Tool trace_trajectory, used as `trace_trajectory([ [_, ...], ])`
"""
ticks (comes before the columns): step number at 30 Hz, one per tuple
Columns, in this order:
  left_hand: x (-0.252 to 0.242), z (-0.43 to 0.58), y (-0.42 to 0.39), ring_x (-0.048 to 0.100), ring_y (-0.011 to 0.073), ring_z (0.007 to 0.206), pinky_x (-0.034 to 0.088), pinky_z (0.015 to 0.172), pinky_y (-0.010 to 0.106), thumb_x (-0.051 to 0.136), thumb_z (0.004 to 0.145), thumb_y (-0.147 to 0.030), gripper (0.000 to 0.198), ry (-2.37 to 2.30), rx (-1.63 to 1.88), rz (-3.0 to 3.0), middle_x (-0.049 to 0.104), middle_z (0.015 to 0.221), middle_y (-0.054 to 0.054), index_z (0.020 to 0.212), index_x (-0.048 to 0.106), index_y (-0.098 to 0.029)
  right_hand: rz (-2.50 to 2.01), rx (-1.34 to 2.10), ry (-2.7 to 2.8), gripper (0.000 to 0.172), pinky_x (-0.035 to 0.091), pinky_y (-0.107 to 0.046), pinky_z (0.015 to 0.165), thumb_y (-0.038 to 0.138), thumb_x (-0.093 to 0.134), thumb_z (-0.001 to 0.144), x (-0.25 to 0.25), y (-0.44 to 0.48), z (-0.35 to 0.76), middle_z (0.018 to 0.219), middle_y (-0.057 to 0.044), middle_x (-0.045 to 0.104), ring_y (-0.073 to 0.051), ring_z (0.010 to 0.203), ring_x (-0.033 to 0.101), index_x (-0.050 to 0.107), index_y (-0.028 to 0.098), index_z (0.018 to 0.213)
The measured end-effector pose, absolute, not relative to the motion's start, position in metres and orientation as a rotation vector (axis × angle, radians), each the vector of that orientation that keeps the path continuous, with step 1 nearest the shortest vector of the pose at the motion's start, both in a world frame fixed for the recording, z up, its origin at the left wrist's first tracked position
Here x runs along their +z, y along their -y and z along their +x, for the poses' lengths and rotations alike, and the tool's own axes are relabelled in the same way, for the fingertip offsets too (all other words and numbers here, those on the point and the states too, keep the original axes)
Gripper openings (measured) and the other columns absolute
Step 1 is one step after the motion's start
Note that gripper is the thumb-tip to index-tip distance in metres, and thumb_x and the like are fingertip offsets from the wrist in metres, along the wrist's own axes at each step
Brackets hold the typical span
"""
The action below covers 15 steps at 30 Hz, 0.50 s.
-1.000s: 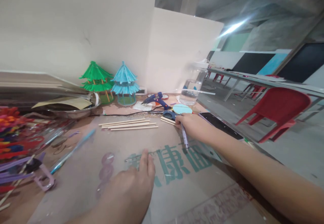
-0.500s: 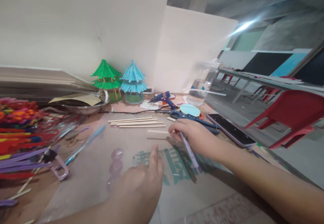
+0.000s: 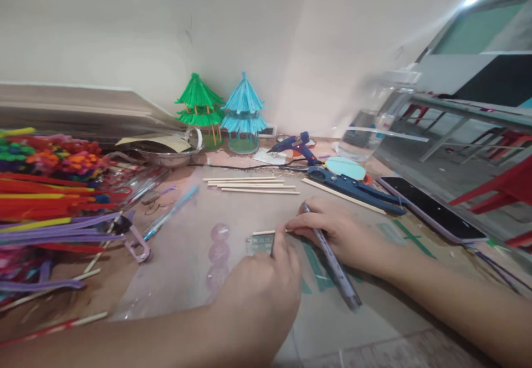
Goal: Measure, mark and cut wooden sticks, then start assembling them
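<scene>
My left hand point(image 3: 260, 287) is closed, its index finger pressed on a wooden stick point(image 3: 264, 233) lying along a clear ruler point(image 3: 254, 240). Most of the ruler is hidden under the fingers. My right hand point(image 3: 332, 229) holds a purple-grey pen point(image 3: 330, 257) slanting back between thumb and fingers. Its fingertips meet the left index finger at the right end of the stick. Beyond the hands several longer wooden sticks point(image 3: 253, 185) lie side by side. Another stick point(image 3: 344, 196) rests along dark blue cutters point(image 3: 353, 187).
Green point(image 3: 199, 107) and blue point(image 3: 243, 113) pagoda models stand against the wall, near a glue gun point(image 3: 297, 146) and a metal bowl point(image 3: 166, 157). Colourful pipe cleaners point(image 3: 54, 190) crowd the left side. On the right are a phone point(image 3: 432, 207) and a water container point(image 3: 369, 118).
My right hand has brought the stick down toward me onto the ruler, where my left index finger now touches it. The stick along the cutters has come into view. The camera has turned left.
</scene>
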State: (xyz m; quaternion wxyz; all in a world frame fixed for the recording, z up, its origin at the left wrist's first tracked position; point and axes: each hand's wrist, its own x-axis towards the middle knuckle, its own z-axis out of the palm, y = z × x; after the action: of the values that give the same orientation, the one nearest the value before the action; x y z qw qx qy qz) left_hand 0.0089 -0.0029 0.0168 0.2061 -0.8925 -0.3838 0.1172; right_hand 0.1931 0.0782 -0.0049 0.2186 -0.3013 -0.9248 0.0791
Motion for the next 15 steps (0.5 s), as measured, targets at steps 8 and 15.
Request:
trace_trajectory([
  [8, 0.013, 0.013, 0.002, 0.064, 0.0165, 0.044, 0.046, 0.033, 0.023, 0.049, 0.079, -0.006, 0.052, 1.092, 0.287, -2.472, 0.058, 0.126, 0.03, 0.131, 0.057, -0.005, -0.806, 0.276, 2.567, 0.024, 0.042, -0.028, 0.064, 0.018, 0.05, 0.095, -0.009, -0.076, 0.192, 0.08, -0.006, 0.058, -0.019, 0.076, 0.055, 0.071, 0.021, 0.107],
  [15, 0.001, 0.012, 0.003, 0.061, 0.0144, 0.044, 0.04, 0.033, 0.021, 0.055, 0.08, -0.014, 0.048, 1.13, 0.129, -2.463, 0.067, 0.115, 0.03, 0.128, 0.06, -0.005, -0.759, 0.325, 2.543, 0.023, 0.042, -0.027, 0.063, 0.018, 0.051, 0.095, -0.009, -0.076, 0.189, 0.079, -0.006, 0.058, -0.018, 0.074, 0.056, 0.071, 0.021, 0.106],
])
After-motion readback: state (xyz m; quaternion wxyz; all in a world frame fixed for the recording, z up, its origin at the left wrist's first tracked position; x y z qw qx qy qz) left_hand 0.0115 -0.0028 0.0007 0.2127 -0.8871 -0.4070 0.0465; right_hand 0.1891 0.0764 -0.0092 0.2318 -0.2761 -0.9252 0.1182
